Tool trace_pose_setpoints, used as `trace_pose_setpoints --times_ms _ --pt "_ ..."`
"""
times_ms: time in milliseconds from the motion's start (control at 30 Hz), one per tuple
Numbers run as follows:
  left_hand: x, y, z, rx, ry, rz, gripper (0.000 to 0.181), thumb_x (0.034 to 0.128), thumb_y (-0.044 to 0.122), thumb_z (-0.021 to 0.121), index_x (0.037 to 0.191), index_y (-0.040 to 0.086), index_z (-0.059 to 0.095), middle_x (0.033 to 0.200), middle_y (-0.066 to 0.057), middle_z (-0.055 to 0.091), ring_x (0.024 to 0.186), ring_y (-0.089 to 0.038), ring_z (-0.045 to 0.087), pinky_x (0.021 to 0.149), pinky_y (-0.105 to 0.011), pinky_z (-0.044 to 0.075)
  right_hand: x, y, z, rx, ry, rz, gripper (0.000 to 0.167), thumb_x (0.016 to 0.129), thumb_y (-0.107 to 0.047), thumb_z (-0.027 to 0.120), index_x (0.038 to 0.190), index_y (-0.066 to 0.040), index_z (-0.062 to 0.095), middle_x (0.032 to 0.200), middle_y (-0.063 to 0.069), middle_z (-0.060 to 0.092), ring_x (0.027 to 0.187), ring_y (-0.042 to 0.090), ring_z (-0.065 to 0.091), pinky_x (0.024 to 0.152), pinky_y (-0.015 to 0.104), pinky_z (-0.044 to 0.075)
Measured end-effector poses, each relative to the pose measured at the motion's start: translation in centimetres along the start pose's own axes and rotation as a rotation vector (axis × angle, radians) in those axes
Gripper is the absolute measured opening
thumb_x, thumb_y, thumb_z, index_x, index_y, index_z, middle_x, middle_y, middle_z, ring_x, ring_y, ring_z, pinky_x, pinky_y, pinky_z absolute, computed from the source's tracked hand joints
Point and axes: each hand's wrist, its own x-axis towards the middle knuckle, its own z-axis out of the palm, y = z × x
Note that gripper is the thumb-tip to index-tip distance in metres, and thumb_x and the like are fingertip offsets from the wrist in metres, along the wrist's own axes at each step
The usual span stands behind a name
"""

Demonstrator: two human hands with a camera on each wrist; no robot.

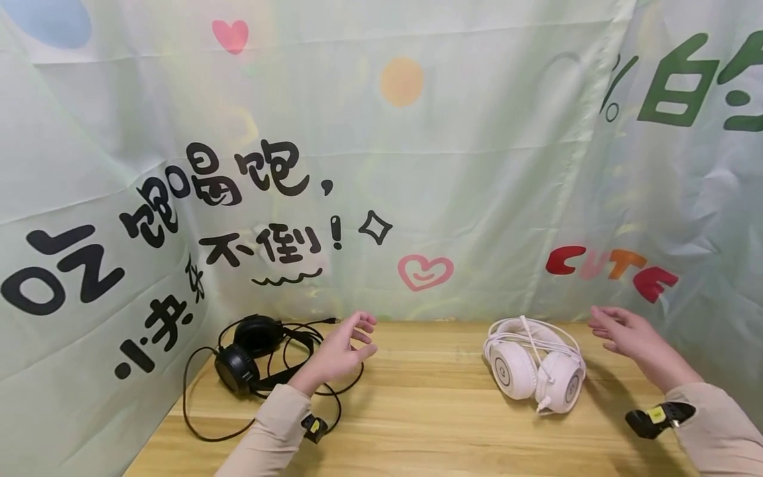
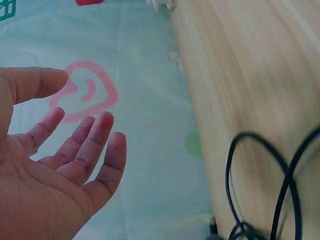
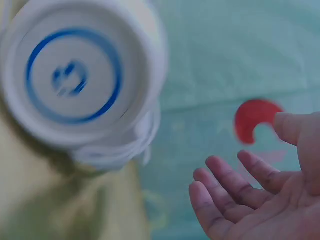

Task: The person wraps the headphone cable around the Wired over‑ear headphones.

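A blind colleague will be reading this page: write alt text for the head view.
A person's left hand and right hand hover empty above a wooden table, the left near black wired headphones, the right near white headphones. Pale green printed cloth hangs behind.

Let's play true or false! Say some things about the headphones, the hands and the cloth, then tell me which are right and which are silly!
1. The white headphones are on the table. True.
2. The black headphones have a white cable. False: their cable is black.
3. The right hand holds nothing. True.
4. The left hand is gripping the white headphones. False: the left hand holds nothing either.
5. The cloth has a smiling pink heart on it. True.
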Motion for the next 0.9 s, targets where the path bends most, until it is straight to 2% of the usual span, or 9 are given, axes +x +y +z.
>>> trace_pose_setpoints --times_ms 100,167,233,300,400,500,633,800,900 --pt "0.0 0.0 -0.7 0.037 0.013 -0.014 0.035 0.1019 0.015 0.072 0.133 0.019 0.058 0.13 -0.009 0.064 0.114 -0.024 0.069 0.089 -0.041 0.058 0.0 -1.6 0.2 0.018 0.012 -0.034 0.079 0.117 -0.044 0.03 0.154 0.025 0.019 0.152 0.05 0.04 0.104 0.0 0.065 0.078 0.012 0.054" --pt "0.0 0.0 -1.2 0.056 0.022 -0.031 0.035 0.1009 0.013 0.073 0.133 0.018 0.059 0.129 -0.01 0.065 0.113 -0.025 0.069 0.09 -0.042 0.059 0.1 -2.6 0.6 0.02 0.013 -0.05 0.08 0.116 -0.046 0.031 0.156 0.023 0.019 0.155 0.048 0.039 0.109 0.008 0.068 0.079 0.011 0.054" --pt "-0.1 -0.3 -1.6 0.078 0.033 -0.039 0.036 0.0996 0.012 0.074 0.132 0.017 0.059 0.127 -0.011 0.065 0.112 -0.025 0.069 0.09 -0.043 0.059 0.1 -3.8 1.0 0.019 0.009 -0.067 0.08 0.116 -0.047 0.032 0.158 0.02 0.019 0.157 0.047 0.038 0.124 0.032 0.067 0.081 0.012 0.056" --pt "-0.1 -0.7 -2.1 0.096 0.044 -0.048 0.036 0.0983 0.01 0.075 0.131 0.016 0.06 0.125 -0.011 0.065 0.11 -0.025 0.07 0.089 -0.043 0.06 0.2 -4.9 1.5 0.015 0.002 -0.08 0.081 0.116 -0.049 0.034 0.16 0.017 0.02 0.158 0.045 0.038 0.138 0.053 0.052 0.083 0.014 0.057" --pt "-0.3 -1.3 -2.8 0.122 0.056 -0.064 0.036 0.0968 0.007 0.075 0.129 0.014 0.06 0.123 -0.011 0.066 0.107 -0.026 0.07 0.087 -0.043 0.06 0.3 -6.5 2.3 0.01 -0.016 -0.119 0.076 0.116 -0.047 0.037 0.162 0.012 0.023 0.159 0.042 0.04 0.144 0.057 0.044 0.084 0.015 0.056" --pt "-0.6 -1.8 -3.5 0.151 0.069 -0.081 0.036 0.096 0.007 0.076 0.128 0.014 0.061 0.121 -0.011 0.066 0.105 -0.025 0.07 0.086 -0.043 0.06 0.3 -8.2 3.2 0.003 -0.037 -0.171 0.072 0.116 -0.045 0.041 0.163 0.007 0.027 0.159 0.039 0.042 0.143 0.055 0.046 0.099 0.034 0.06" --pt "-1.1 -2.5 -4.4 0.197 0.088 -0.075 0.035 0.095 0.007 0.076 0.127 0.011 0.062 0.118 -0.012 0.066 0.101 -0.024 0.072 0.086 -0.043 0.061 0.4 -10.7 4.5 -0.009 -0.047 -0.237 0.068 0.114 -0.043 0.047 0.162 0.003 0.034 0.157 0.035 0.047 0.142 0.051 0.05 0.111 0.061 0.052" --pt "-1.8 -3.5 -5.5 0.22 0.092 -0.089 0.036 0.0931 0.006 0.076 0.125 0.009 0.061 0.116 -0.013 0.066 0.098 -0.023 0.071 0.086 -0.042 0.061 0.4 -13.6 6.2 0.008 -0.047 -0.3 0.06 0.114 -0.037 0.052 0.159 0.001 0.041 0.153 0.031 0.055 0.138 0.047 0.056 0.104 0.044 0.057" --pt "-2.3 -4.1 -6.1 0.239 0.093 -0.12 0.036 0.0917 0.005 0.075 0.124 0.01 0.061 0.114 -0.011 0.066 0.099 -0.02 0.07 0.088 -0.041 0.06 0.4 -15.0 7.4 0.037 -0.07 -0.331 0.058 0.114 -0.033 0.053 0.159 0.001 0.042 0.15 0.03 0.057 0.137 0.045 0.058 0.104 0.047 0.058"
